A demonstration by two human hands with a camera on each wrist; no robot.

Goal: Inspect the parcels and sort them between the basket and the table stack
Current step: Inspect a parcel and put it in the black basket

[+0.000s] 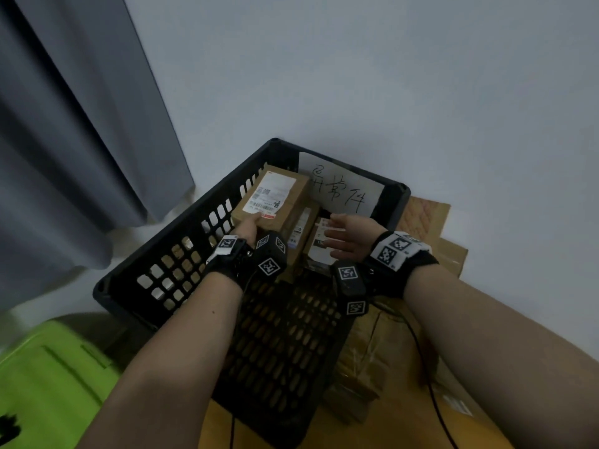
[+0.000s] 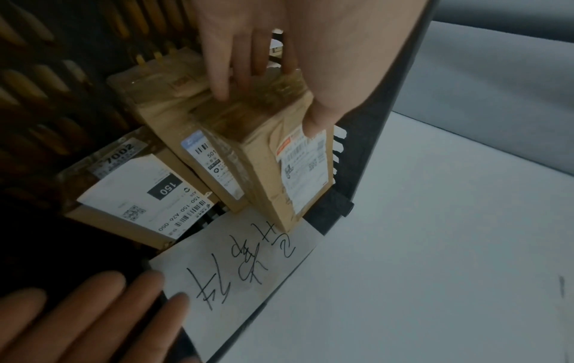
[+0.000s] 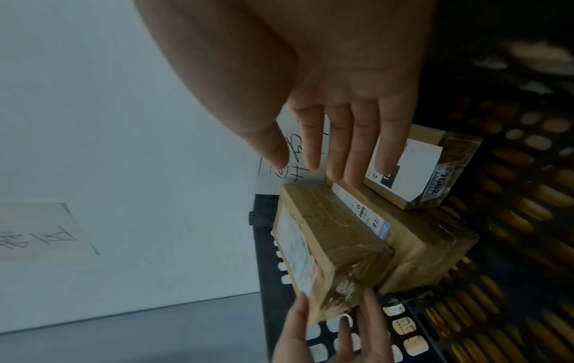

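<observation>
A black slotted basket (image 1: 207, 204) holds three brown parcels at its far end. My left hand (image 1: 252, 222) grips the near end of the left parcel (image 1: 285, 189), thumb on its white label, fingers over the taped end (image 2: 267, 110). That parcel (image 3: 335, 235) lies tilted against a middle parcel (image 1: 301, 228) with a blue-edged label (image 2: 214, 162). My right hand (image 1: 337, 234) hovers with straight fingers over the right parcel (image 2: 139, 194), whose label reads 150, and holds nothing (image 3: 329, 157).
A handwritten paper sign (image 1: 343, 189) leans on the basket's far wall. Flat cardboard boxes (image 1: 428, 215) lie under and to the right of the basket. A green bin (image 1: 55, 367) sits at lower left beside a grey curtain (image 1: 81, 124). A black cable (image 1: 431, 384) trails from my right wrist.
</observation>
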